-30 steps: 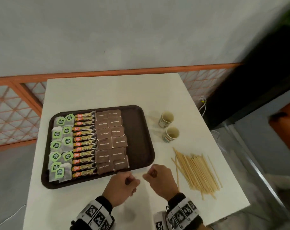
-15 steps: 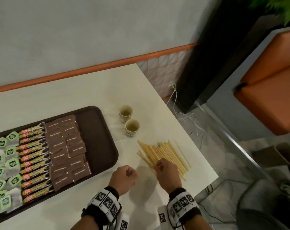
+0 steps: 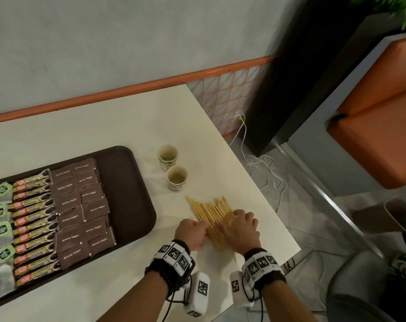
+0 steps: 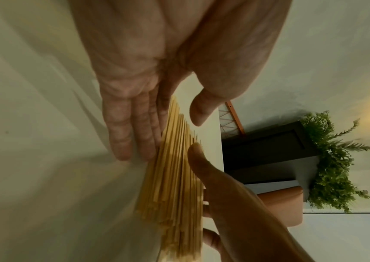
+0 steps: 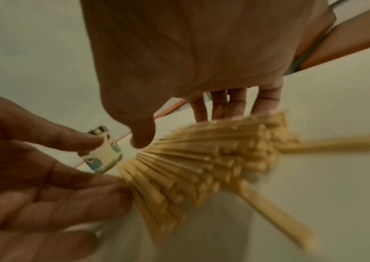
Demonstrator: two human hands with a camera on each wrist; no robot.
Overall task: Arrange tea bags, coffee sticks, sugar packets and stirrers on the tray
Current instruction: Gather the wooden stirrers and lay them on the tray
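1. Your left hand (image 3: 192,231) and your right hand (image 3: 240,231) flank the pile of stirrers (image 3: 212,211) on the white table (image 3: 104,126). Both are spread fairly wide, fingers straight and pressed to the sides of the pile, neither wrapped round it yet (the left wrist view shows the left hand's fingers (image 4: 132,127) laid flat along one flank).

2. Loose sticks are the first risk. On the right wrist view at least two stirrers (image 5: 275,214) splay out away from the bundle on the wrist side of your right hand. Squeeze now and I would expect them to be left behind or flicked aside.

3. The table edge (image 3: 278,219) lies near the outer side of your right hand. A stick pushed that way could roll off to the floor.

4. Two small cups (image 3: 176,177) stand just beyond your fingertips. A forward sweep while gathering could knock one over.

5. The ends are uneven, so a lift by side pressure alone may let middle sticks slip out.

6. The tray (image 3: 127,205) sits off your left hand, with tea bags (image 3: 1,228), coffee sticks (image 3: 32,219) and sugar packets (image 3: 83,205) already in rows; only a bare strip nearest your left hand is free. A careless drop there could scatter stirrers over the sugar packets.
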